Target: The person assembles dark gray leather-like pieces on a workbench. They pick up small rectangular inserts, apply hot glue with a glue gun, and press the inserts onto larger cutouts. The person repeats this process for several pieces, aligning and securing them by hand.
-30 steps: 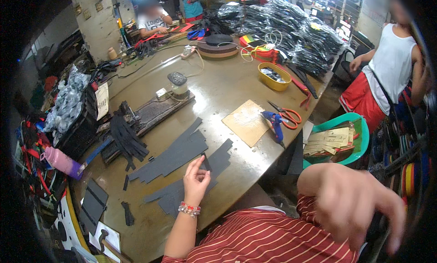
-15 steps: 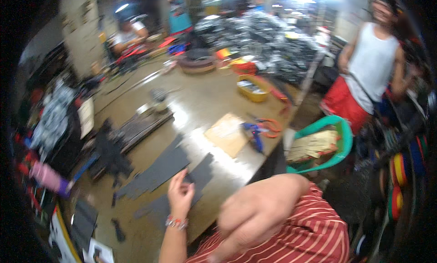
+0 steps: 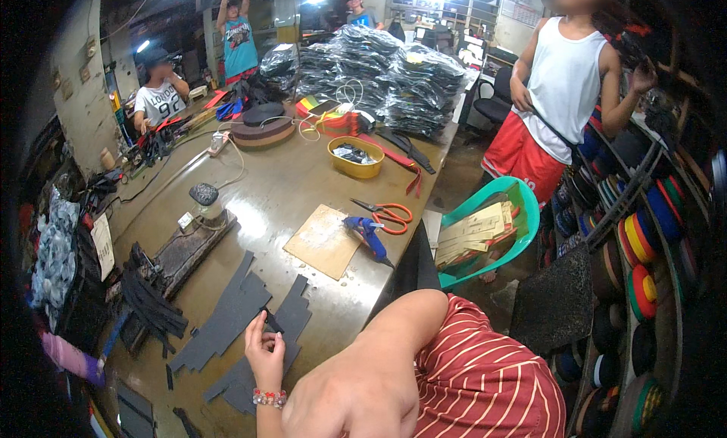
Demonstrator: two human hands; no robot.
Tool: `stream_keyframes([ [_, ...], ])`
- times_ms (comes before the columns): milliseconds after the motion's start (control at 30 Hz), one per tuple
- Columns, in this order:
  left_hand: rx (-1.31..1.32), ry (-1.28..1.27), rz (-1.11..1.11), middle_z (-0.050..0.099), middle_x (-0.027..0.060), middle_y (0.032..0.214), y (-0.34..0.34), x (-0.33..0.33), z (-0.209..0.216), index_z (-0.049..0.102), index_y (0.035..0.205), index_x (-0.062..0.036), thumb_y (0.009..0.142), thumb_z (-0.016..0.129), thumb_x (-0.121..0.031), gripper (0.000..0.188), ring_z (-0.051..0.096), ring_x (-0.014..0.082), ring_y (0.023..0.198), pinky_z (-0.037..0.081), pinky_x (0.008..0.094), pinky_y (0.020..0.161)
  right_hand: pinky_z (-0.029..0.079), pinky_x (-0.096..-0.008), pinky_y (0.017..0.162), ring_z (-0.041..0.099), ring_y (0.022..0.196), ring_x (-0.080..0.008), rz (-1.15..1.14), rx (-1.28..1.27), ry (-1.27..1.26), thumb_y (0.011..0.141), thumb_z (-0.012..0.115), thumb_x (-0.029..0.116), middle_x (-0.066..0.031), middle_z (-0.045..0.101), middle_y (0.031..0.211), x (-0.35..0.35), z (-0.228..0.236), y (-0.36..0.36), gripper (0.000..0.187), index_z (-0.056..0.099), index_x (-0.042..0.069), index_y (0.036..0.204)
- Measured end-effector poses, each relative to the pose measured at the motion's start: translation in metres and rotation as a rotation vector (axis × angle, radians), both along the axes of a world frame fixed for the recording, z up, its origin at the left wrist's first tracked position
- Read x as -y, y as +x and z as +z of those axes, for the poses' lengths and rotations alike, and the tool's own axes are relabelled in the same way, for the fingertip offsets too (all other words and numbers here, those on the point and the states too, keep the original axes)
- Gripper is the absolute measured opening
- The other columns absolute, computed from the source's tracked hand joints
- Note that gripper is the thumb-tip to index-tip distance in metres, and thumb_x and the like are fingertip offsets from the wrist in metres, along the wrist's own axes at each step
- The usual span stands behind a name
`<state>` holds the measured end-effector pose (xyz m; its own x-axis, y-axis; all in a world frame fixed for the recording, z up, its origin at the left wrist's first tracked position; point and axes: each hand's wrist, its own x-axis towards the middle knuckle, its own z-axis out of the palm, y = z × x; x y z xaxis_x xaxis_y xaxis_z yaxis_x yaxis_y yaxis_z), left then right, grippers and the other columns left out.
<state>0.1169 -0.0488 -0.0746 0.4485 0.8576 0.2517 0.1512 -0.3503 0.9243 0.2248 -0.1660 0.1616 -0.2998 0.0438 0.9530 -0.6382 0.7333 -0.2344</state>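
Head view.

Left hand (image 3: 265, 356): thumb and fingers are pinching a small black strip (image 3: 272, 320), low over the right-hand grey sheet (image 3: 295, 311), toward the near end of the desk (image 3: 295, 176).

Right hand (image 3: 352, 396): its back is filling the lower foreground; its fingers are not showing, so its grip cannot be told.

Strip, handling: probably weighing little and bending readily; a pinch at one end is seeming enough.

Sheets: the right-hand one and the left-hand grey sheet (image 3: 227, 309) are lying flat, side by side. Judged light, thin and fairly stiff, perhaps sliding on the glossy top; their stepped edges are offering the likeliest hold.

Edges and room: the desk's right edge is running close by the nozzle of the blue glue gun (image 3: 366, 232), with scissors (image 3: 377, 209) lying behind. Open room is stretching between the tan board (image 3: 318, 245) and the wooden block (image 3: 182, 260); black strips (image 3: 151, 294) are crowding the left side.
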Motion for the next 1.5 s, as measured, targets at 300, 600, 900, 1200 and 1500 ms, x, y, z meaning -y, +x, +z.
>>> stream_keyframes([
  [300,-0.022,0.093,-0.006,0.049,0.0105,0.124,-0.001,0.001,0.013,0.052,0.127,-0.0043,0.073,0.058,0.011,0.056,0.057,0.0102,0.071,0.049,0.0212,0.059,0.047,-0.0465,0.080,0.060,0.086,-0.0326,-0.881,1.382,0.068,0.080,0.059,0.015,-0.0171,0.059,0.096,-0.031,-0.092,0.022,0.023,0.056,0.003,0.100],
  [600,0.054,-0.033,-0.042,0.048,0.0089,0.125,0.001,0.008,0.016,0.051,0.127,-0.0038,0.074,0.056,0.014,0.056,0.056,0.0078,0.075,0.049,0.0194,0.061,0.049,-0.0325,0.072,0.059,0.081,-0.0214,-1.246,0.507,-0.814,0.089,0.056,0.017,-0.0112,0.059,0.092,-0.058,-0.213,0.063,0.035,0.052,0.006,0.121],
  [900,0.309,-0.230,-0.150,0.043,0.0051,0.131,-0.002,0.003,0.013,0.047,0.130,-0.0019,0.078,0.056,0.012,0.055,0.054,0.0068,0.081,0.048,0.0193,0.069,0.048,-0.0311,0.061,0.058,0.066,-0.0146,-0.997,0.311,-1.146,0.093,0.051,0.034,-0.0084,0.060,0.072,-0.073,-0.254,0.052,0.035,0.060,0.001,0.092],
  [1200,0.302,-0.397,-0.165,0.049,0.0041,0.124,0.001,0.005,0.005,0.047,0.131,-0.0010,0.080,0.058,0.010,0.053,0.055,0.0070,0.082,0.048,0.0206,0.074,0.043,-0.0336,0.056,0.055,0.059,-0.0233,-1.167,0.395,-0.893,0.088,0.059,0.023,-0.0144,0.057,0.068,-0.068,-0.253,0.051,0.023,0.058,0.001,0.081],
  [1500,0.335,-0.425,-0.130,0.052,0.0080,0.124,0.000,0.002,0.002,0.049,0.127,0.0012,0.081,0.058,0.010,0.048,0.057,0.0084,0.085,0.050,0.0214,0.075,0.042,-0.0362,0.056,0.055,0.061,-0.0282,-1.193,0.381,-0.816,0.089,0.057,0.022,-0.0160,0.056,0.069,-0.067,-0.250,0.049,0.024,0.055,0.000,0.078],
])
